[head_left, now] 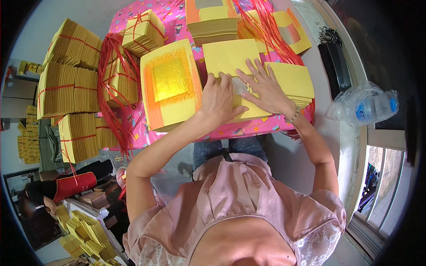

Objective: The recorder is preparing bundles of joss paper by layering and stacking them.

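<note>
A yellow joss paper sheet lies in front of me, with a bit of a silver patch showing between my hands. My left hand rests on its left part, fingers bent and thumb stretched out. Flat on the right part lies my right hand, fingers spread, a beaded bracelet at the wrist. Left of them is a stack of yellow sheets with a gold foil square bordered in orange. A pile of plain yellow folded paper sits to the right, partly behind my right hand.
Red-tied yellow paper bundles and red strings line the table's left. Another stack stands at the back. The pink patterned tablecloth shows between. A bagged plastic bottle lies on the right ledge. Someone in red works at lower left.
</note>
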Tool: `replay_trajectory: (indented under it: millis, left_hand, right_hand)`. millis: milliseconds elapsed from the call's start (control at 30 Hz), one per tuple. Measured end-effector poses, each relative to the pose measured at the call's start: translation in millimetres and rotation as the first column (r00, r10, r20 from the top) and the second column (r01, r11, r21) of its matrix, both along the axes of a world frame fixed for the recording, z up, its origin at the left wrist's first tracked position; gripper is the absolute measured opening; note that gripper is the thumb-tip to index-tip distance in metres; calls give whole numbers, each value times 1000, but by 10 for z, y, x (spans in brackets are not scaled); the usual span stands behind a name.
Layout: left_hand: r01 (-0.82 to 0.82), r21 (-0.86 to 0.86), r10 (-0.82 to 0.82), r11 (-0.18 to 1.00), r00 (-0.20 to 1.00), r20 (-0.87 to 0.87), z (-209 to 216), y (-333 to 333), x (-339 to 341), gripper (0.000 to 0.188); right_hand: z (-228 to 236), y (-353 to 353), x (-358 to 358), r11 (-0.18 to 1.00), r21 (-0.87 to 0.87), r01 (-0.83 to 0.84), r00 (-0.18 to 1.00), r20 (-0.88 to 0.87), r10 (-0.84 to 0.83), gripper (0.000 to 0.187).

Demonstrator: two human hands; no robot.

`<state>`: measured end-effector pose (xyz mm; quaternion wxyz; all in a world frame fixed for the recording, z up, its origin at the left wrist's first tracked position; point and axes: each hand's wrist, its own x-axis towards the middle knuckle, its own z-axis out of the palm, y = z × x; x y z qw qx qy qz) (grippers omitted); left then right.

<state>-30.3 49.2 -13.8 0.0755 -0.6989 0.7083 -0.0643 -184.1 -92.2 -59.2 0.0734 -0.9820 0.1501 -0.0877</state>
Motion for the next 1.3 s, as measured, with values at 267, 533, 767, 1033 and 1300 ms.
replay_trajectory:
  millis: [267,533,767,1033,1300]
  left_hand:
    - [-20,82,31,996,990,-135,49,-113,79,91]
    - [-6,-7,6,1000,994,-105,-24,-128,71,81]
    - [-17,-200,-26,980,977,-211,0,-272,277,35]
    - [51,-207,-57,977,998,-20,39,-497,373,36]
    - [133,-349,-51,927,971,234,-57,-583,429,27]
  right_hand:
    - [61,30,18,1000,5,9,999,-44,-8,69]
    - [114,15,19,999,-48,3,1000,-17,-4,64]
    - [263,-245,157,995,-88,-54,986,156,67,42]
    - [161,-527,278,946,-274,-174,967,134,217,26]
    - [358,-577,251,963,-220,-155,935,282,215,26]
